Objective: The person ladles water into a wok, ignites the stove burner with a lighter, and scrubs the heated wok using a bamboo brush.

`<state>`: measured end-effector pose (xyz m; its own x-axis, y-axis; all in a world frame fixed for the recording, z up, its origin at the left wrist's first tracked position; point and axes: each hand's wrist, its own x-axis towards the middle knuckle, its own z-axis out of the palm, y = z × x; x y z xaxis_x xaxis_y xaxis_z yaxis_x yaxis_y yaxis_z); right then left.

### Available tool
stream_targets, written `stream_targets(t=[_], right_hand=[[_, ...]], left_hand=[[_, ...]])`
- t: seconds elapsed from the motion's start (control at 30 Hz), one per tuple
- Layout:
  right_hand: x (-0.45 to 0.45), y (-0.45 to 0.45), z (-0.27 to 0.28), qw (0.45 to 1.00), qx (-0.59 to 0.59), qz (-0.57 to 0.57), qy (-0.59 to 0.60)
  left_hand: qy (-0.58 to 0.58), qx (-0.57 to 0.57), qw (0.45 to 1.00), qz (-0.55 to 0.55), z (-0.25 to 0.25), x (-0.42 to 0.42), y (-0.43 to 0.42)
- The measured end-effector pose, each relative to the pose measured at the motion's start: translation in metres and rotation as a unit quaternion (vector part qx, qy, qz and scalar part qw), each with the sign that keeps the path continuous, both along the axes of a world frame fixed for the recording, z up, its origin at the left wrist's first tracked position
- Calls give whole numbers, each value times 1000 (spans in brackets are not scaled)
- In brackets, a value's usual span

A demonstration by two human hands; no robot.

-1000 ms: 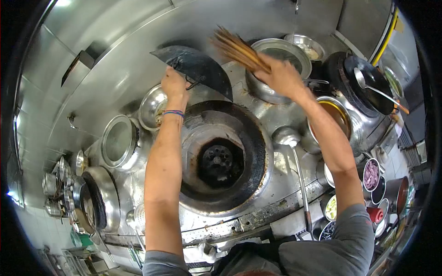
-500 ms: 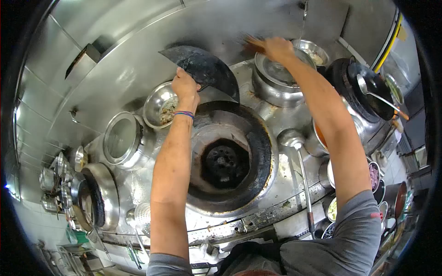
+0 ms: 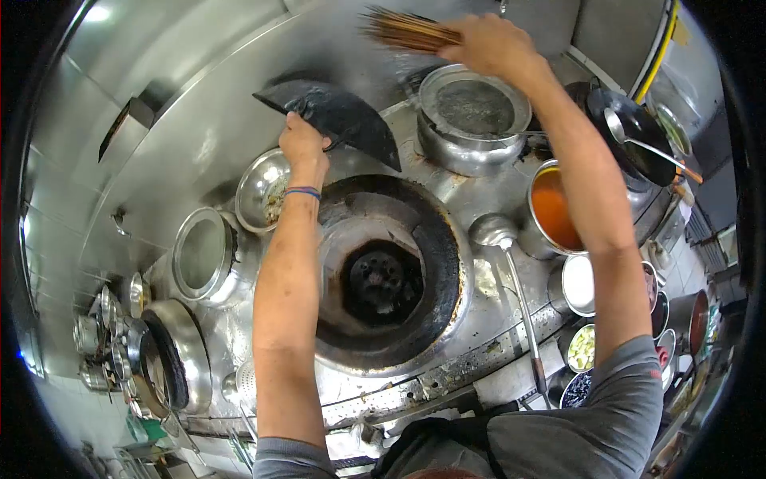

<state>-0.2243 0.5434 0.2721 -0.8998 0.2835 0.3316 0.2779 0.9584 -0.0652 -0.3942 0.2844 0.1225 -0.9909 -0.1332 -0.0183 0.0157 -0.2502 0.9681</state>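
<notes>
My left hand (image 3: 304,144) is closed on the near-side handle of a black wok (image 3: 351,120), which is tipped up on its edge behind the burner, its near rim facing me. At the top, my right hand (image 3: 496,46) grips a bamboo wok brush (image 3: 407,30), its bristles pointing left. The brush is in the air, apart from the wok, above and left of a lidded-looking steel pot (image 3: 476,152). Below the wok is the bare burner ring (image 3: 459,263) with its dark centre. A steel bowl of food scraps (image 3: 254,191) stands just left of my left wrist.
A ladle (image 3: 493,230) lies right of the burner with its handle toward me. Beside it stands a pot of orange-red liquid (image 3: 554,209). Another black wok (image 3: 638,160) holding a ladle is at far right. A steel pot (image 3: 201,255) stands left; several ingredient containers sit lower right.
My right hand and the brush have moved up and slightly left, away from the pot. The wok in my left hand has shifted slightly left in view, along with the whole scene.
</notes>
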Motion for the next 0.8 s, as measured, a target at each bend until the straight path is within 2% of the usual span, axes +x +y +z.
stream_targets(t=[0.03,0.1,0.17,0.27,0.37,0.43,0.47,0.5,0.6,0.7,0.8], right_hand=[[0,-16,9,999,-31,28,32],[-22,-39,-15,982,-97,104,123],[-56,-56,-56,978,-129,159,49],[-68,-46,-73,990,-78,82,-82],[-12,-44,-72,963,-244,84,75],[20,-48,-108,936,-282,160,140],[28,-51,-138,929,-285,193,135],[36,-53,-162,930,-303,193,78],[51,-34,-180,955,-279,5,-97],[72,-16,-206,937,-338,39,81],[89,-53,-198,899,-401,47,171]], left_hand=[[-5,16,1000,-7,1,-2,0],[-5,-5,1000,1,4,0,1],[-4,-36,999,15,-3,-10,-3],[12,-23,1000,3,-4,-2,-9],[26,23,999,-5,-7,-1,-11],[10,-15,1000,2,-1,1,-7],[2,-36,999,4,1,2,-3],[-2,-30,1000,5,-2,-1,-2],[2,-5,1000,-4,-6,-7,-1],[8,24,1000,-13,-10,-7,0],[-9,5,1000,-5,-5,-13,6]])
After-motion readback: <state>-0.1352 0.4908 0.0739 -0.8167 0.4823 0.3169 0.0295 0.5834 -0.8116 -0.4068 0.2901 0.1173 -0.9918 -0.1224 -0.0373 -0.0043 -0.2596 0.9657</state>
